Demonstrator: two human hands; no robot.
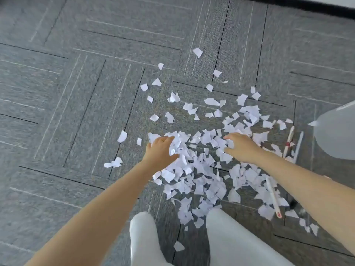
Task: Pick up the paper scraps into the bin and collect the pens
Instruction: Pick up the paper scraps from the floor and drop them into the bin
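— While both hands are down on the carpet (pixel 76 104), where do the paper scraps (pixel 201 169) lie to the fingers?

— The heap lies between the two hands and under them. The left hand (pixel 160 150) has its fingers (pixel 169 140) curled over scraps at the left edge of the heap. The right hand (pixel 241 147) has its fingers (pixel 229 137) bent and a little spread, pressing on scraps at the upper right. If any piece is really pinched, I cannot tell.

— And the pens?

— One white pen (pixel 273 197) lies on scraps under the right forearm, long axis running near to far, red end toward the person. Two more pens (pixel 289 141) lie side by side just beside the translucent bin (pixel 338 135), also pointing away.
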